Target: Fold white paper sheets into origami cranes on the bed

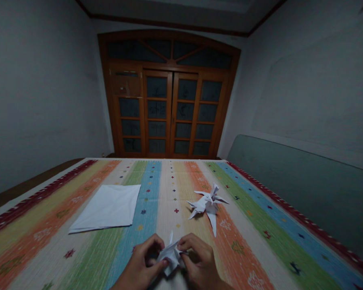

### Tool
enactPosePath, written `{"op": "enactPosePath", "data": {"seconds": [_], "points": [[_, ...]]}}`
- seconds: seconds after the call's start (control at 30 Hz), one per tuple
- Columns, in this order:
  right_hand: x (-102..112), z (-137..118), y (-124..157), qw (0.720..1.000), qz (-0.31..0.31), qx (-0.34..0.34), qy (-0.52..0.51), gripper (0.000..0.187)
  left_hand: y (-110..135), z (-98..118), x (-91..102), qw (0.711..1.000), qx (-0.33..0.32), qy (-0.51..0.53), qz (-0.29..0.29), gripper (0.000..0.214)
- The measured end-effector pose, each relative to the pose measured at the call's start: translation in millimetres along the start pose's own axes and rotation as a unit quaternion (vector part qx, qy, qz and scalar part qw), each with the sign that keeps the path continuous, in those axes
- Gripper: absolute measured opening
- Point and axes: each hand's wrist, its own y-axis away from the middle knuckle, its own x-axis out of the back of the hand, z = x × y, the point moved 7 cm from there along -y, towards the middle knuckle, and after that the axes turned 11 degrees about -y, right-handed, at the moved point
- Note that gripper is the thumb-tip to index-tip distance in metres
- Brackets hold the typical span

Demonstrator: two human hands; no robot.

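Note:
My left hand (143, 264) and my right hand (199, 262) meet at the bottom centre, both pinched on a small folded white paper piece (171, 255) with a point sticking up. The fingers of both hands curl around its sides. Just beyond, to the right, finished white paper cranes (208, 203) lie together on the striped cloth. A stack of flat white paper sheets (107, 208) lies to the left.
A colourful striped cloth (157, 185) with small star and cross motifs covers the surface. A green padded panel (305, 189) runs along the right wall. Wooden glazed doors (169, 117) stand at the far end of the dim room.

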Motion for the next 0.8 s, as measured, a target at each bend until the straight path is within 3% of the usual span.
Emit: {"op": "enactPosePath", "data": {"seconds": [0.23,0.33,0.5,0.63,0.8], "points": [[-5.4,-3.2,-2.0,0.998,-0.043,-0.032,-0.033,0.012,1.0,4.5,0.7,0.999,-0.015,0.042,0.006,0.036],[-5.1,-0.1,-2.8,0.996,-0.043,-0.062,-0.052,0.003,1.8,4.4,2.0,1.0,-0.024,0.014,0.011,0.031],[-1.8,23.3,4.1,0.983,0.009,-0.163,-0.081,0.023,2.3,0.1,1.7,0.999,-0.025,-0.03,0.01,0.024],[-0.9,38.8,10.9,0.966,0.041,-0.237,-0.097,0.029,2.8,3.3,0.5,0.999,-0.02,-0.04,-0.002,0.021],[-5.1,41.7,11.6,0.958,0.02,-0.256,-0.124,0.035,5.7,10.1,0.0,0.999,-0.018,-0.032,-0.009,0.019]]}}
